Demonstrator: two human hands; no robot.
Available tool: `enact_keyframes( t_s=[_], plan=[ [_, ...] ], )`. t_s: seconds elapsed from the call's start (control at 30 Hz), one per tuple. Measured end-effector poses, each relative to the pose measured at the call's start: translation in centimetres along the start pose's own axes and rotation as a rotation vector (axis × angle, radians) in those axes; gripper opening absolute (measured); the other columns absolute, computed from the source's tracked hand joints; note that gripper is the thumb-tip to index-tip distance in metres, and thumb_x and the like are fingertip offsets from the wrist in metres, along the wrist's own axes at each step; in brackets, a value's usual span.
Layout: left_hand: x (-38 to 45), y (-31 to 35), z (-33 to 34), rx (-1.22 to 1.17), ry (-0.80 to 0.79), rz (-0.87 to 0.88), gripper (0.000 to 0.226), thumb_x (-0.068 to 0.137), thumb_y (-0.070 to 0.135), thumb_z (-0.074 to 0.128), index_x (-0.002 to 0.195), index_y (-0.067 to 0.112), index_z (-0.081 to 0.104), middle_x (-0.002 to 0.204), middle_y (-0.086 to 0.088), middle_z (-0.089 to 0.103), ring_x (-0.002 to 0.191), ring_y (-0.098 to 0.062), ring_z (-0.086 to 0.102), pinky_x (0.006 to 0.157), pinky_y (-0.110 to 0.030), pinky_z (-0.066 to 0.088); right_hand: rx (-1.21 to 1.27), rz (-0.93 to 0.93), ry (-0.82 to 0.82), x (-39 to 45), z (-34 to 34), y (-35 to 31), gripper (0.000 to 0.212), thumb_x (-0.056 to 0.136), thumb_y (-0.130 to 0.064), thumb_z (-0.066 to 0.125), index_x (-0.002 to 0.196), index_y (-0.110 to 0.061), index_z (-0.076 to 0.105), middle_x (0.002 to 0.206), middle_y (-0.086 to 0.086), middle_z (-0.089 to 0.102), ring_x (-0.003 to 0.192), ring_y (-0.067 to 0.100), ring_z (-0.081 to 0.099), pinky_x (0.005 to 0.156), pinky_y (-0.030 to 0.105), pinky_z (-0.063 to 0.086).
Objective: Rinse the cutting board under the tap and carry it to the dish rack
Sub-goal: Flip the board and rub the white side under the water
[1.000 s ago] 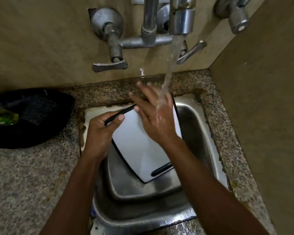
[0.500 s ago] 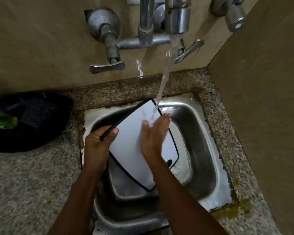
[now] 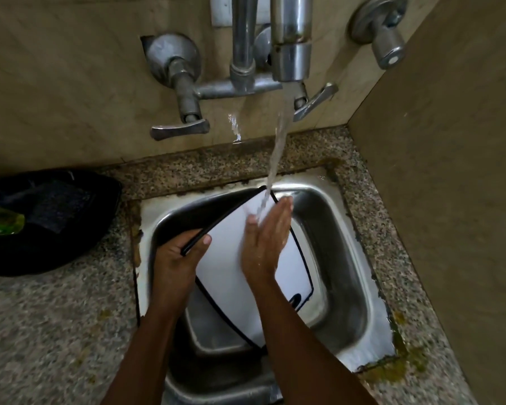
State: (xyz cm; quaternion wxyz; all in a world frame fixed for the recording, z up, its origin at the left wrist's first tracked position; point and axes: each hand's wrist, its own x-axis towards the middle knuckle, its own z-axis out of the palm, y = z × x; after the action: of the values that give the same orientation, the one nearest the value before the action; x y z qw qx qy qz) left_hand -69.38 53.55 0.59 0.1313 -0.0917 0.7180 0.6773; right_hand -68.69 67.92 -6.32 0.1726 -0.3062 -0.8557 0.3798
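A white cutting board point(image 3: 225, 276) with a black rim is tilted inside the steel sink point(image 3: 348, 258). My left hand point(image 3: 178, 258) grips its upper left edge, thumb on the white face. My right hand point(image 3: 265, 244) lies flat and open on the board's face, fingers pointing up toward the far corner. Water runs from the tap spout point(image 3: 289, 39) and lands on the board's top corner at my right fingertips. The dish rack is not in view.
Two lever handles point(image 3: 180, 131) point(image 3: 316, 102) stick out of the tiled wall behind the sink. A black bag point(image 3: 50, 223) with a green-yellow packet point(image 3: 0, 228) lies on the speckled granite counter point(image 3: 56, 331) at the left. A side wall point(image 3: 450, 200) stands close on the right.
My right hand slid down from the board's top edge onto its face. The board tilted steeper and sank lower into the sink, so the stream now hits its top corner.
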Motion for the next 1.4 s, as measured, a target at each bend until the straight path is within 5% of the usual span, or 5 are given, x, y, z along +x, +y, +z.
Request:
enact_keyframes(
  t_s=[0.13, 0.27, 0.7, 1.13, 1.4],
  plan=[
    [0.2, 0.5, -0.5, 0.026, -0.051, 0.008, 0.028, 0.093, 0.01, 0.071, 0.094, 0.036, 0.082, 0.099, 0.009, 0.081, 0.093, -0.008, 0.075, 0.087, -0.029, 0.057, 0.1, 0.141, 0.075, 2.0, -2.8, -0.7, 0.062, 0.102, -0.065, 0.029, 0.129, -0.02, 0.063, 0.124, 0.004, 0.069, 0.118, 0.026, 0.063, 0.104, 0.051, 0.047],
    [0.7, 2.7, -0.4, 0.086, -0.169, 0.09, 0.026, 0.091, 0.003, 0.071, 0.099, 0.028, 0.077, 0.093, 0.022, 0.08, 0.09, 0.004, 0.073, 0.079, -0.012, 0.053, 0.539, 0.135, 0.002, 5.0, -7.9, -4.4, 0.035, 0.107, -0.037, 0.052, 0.089, -0.012, 0.07, 0.082, -0.005, 0.067, 0.081, 0.007, 0.061, 0.083, 0.027, 0.05],
    [-1.5, 9.7, 9.4, 1.283, -0.292, 0.594, 0.048, 0.092, 0.035, 0.043, 0.135, 0.02, 0.058, 0.139, -0.003, 0.063, 0.128, -0.023, 0.057, 0.121, -0.049, 0.029, 0.634, 0.006, 0.071, 4.1, -12.0, -3.9, 0.027, 0.105, -0.017, 0.052, 0.084, -0.028, 0.065, 0.086, 0.004, 0.065, 0.087, 0.013, 0.061, 0.083, 0.028, 0.049],
    [-0.5, 6.0, 6.5, 0.812, 0.072, 0.412, 0.05, 0.107, 0.038, 0.031, 0.144, 0.011, 0.051, 0.154, -0.014, 0.044, 0.141, -0.028, 0.04, 0.115, -0.042, 0.036, 0.542, -0.006, 0.168, 4.2, -12.0, -3.3, 0.028, 0.108, -0.019, 0.049, 0.084, -0.031, 0.058, 0.085, -0.005, 0.059, 0.085, 0.009, 0.055, 0.081, 0.029, 0.045],
    [2.7, 5.3, 1.1, 0.74, -0.097, 0.473, 0.033, 0.101, 0.04, 0.051, 0.111, 0.013, 0.066, 0.119, -0.007, 0.059, 0.114, -0.026, 0.054, 0.093, -0.039, 0.046, 0.727, -0.014, -0.281, 4.9, -13.4, -1.9, 0.029, 0.098, -0.021, 0.068, 0.125, -0.023, 0.06, 0.118, -0.007, 0.07, 0.112, 0.011, 0.065, 0.098, 0.029, 0.054]
  ],
)
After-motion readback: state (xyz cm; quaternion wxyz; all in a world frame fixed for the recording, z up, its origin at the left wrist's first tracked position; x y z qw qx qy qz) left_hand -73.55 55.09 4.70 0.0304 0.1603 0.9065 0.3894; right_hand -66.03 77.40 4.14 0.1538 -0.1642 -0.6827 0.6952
